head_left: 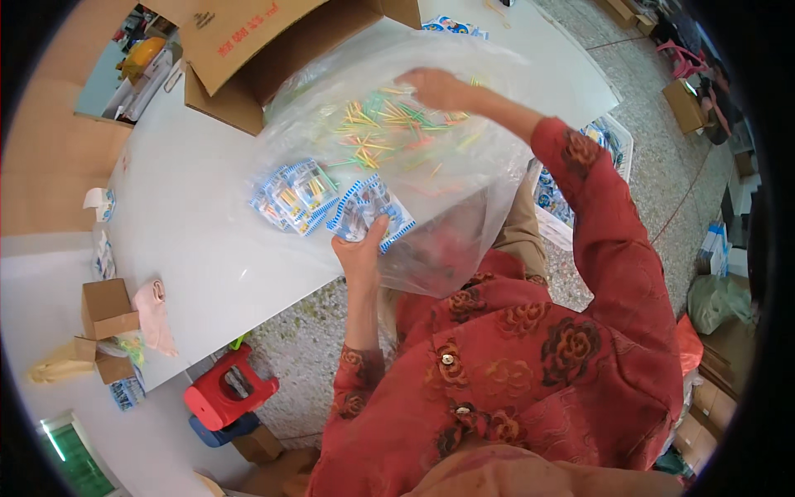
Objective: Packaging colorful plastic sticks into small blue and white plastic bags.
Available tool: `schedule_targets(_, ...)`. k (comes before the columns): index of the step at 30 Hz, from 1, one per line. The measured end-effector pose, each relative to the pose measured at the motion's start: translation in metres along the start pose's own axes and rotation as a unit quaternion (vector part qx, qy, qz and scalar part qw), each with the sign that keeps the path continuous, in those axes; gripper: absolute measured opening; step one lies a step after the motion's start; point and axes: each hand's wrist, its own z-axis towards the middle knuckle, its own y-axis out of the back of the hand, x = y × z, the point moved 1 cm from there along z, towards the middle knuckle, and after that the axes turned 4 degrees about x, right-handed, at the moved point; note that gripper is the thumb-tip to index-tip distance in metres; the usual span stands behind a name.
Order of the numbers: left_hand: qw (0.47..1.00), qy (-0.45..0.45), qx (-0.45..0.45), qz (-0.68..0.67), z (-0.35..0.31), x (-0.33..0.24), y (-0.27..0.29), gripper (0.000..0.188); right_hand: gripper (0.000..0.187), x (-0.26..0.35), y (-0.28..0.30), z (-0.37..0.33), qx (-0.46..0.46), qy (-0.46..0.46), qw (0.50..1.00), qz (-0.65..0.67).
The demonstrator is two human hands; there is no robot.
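My left hand (358, 250) grips a clear plastic packet (370, 212) with blue-and-white striped edges, its thumb pressed on the front; there may be more than one packet in the grip. Just left of it, an overlapping stack of similar packets (296, 196) lies on the white table, with small coloured sticks showing inside. Thin yellow, green and orange sticks (377, 124) are scattered over a large clear plastic bag (331, 103). At the far side of these sticks is my right hand (437, 89), fingers bent and drawn together; whatever they hold cannot be made out.
An open cardboard box (240, 103) stands at the table's far left. More blue packets (451, 27) lie at the far edge. On the right, a white basket (623, 141) holds further packets. A red plastic stool (228, 388) stands below the table's (195, 224) near left side.
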Motion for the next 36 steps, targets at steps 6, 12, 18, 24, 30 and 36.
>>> schedule_targets(6, 0.999, -0.02, -0.016, -0.026, -0.003, 0.001, 0.008, 0.033, 0.03, 0.001, 0.07, 0.077, 0.245, -0.118, 0.956, -0.114)
schedule_targets(12, 0.999, -0.003, -0.002, -0.041, -0.002, 0.003, 0.006, 0.034, 0.026, -0.021, 0.051, 0.023, 0.334, -0.073, 0.939, -0.026)
schedule_targets(18, 0.999, 0.004, 0.0, -0.042, -0.002, 0.013, 0.014, 0.035, 0.044, -0.046, 0.058, -0.035, 0.371, -0.066, 0.919, -0.119)
schedule_targets(24, 0.999, 0.016, 0.031, -0.036, -0.005, 0.013, -0.001, 0.034, 0.039, -0.106, 0.009, -0.07, 0.429, -0.158, 0.888, 0.054)
schedule_targets(30, 1.0, 0.023, 0.002, -0.02, -0.008, 0.013, 0.01, 0.033, 0.037, -0.07, 0.026, -0.06, 0.273, -0.071, 0.959, 0.037)
schedule_targets(36, 0.998, 0.037, 0.045, -0.029, -0.007, 0.008, -0.007, 0.032, 0.058, -0.064, 0.063, -0.076, 0.397, -0.257, 0.871, 0.129)
